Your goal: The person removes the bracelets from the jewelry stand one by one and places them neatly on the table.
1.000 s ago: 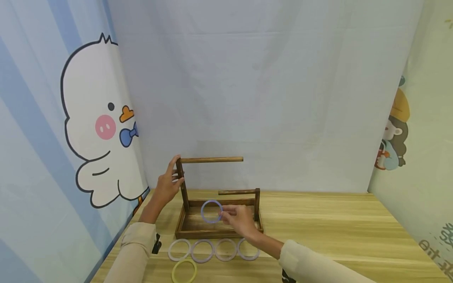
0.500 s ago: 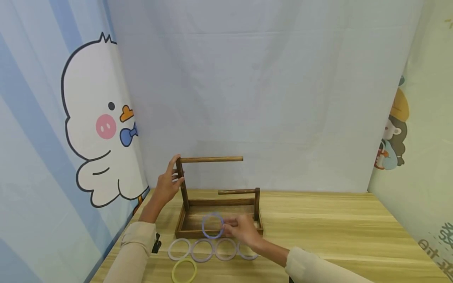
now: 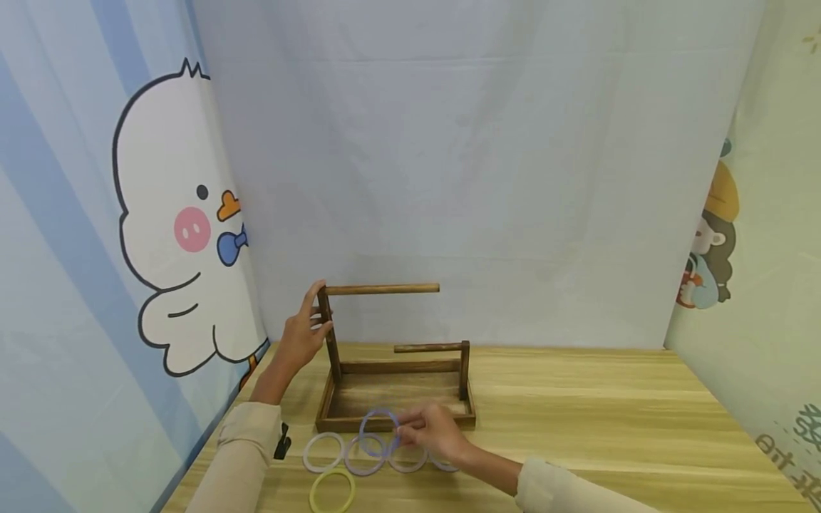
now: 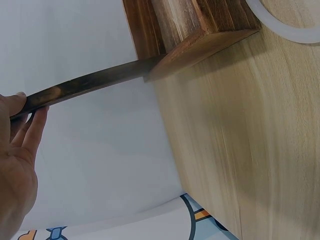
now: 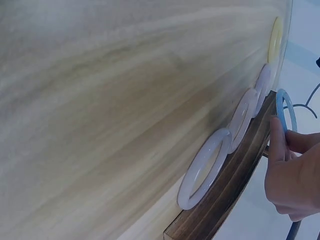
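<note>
My left hand (image 3: 303,340) grips the tall post (image 3: 330,338) of a dark wooden jewelry stand, fingers behind and thumb in front; the post (image 4: 85,86) runs down to the base in the left wrist view. Between thumb and fingers, my right hand (image 3: 436,433) pinches a blue-violet bangle (image 3: 380,410) by its right side. That bangle stands upright, in front of the stand's tray base (image 3: 346,426), and overlaps a lilac bangle (image 3: 365,475) in the head view. The right wrist view shows the held bangle (image 5: 279,107) at the fingertips.
A row of pale bangles lies along the tray's front: a white one (image 3: 305,456), the lilac one, and a pinkish one (image 3: 407,471), with another (image 3: 447,468) partly behind my right hand. A yellow bangle (image 3: 313,493) lies nearer. Two rods, high (image 3: 385,289) and low (image 3: 426,348), project above the tray.
My right hand has brought the blue-violet bangle down and toward me, from over the tray to above the bangle row. My left hand stays on the post.
</note>
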### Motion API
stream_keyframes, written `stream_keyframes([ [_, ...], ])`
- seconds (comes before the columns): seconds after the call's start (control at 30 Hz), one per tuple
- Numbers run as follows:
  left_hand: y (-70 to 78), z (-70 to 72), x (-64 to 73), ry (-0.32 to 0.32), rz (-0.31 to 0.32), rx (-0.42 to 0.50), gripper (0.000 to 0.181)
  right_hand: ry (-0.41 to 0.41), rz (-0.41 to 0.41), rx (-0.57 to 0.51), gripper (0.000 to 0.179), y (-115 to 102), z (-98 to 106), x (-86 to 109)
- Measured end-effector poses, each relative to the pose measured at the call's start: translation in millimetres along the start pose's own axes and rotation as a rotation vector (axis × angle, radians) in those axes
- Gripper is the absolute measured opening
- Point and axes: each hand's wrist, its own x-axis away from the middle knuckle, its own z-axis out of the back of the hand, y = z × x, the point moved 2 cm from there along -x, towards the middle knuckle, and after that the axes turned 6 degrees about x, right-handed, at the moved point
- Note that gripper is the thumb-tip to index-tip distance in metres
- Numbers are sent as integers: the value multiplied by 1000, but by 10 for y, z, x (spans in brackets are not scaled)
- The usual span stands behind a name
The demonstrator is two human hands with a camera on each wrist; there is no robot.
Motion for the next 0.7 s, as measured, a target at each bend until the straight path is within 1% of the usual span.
stream_keyframes([
  [0.17,16,11,1,-3,9,-1,93,-50,-42,1,21,-8,-59,49],
  [0.33,15,9,-1,-2,16,2,93,-73,-46,51,20,5,-85,73],
  [0.47,15,8,-3,-1,13,3,93,-105,-72,27,22,13,-101,104],
  [0.7,15,6,3,4,-3,-9,89,-123,-99,56,21,29,-122,153],
])
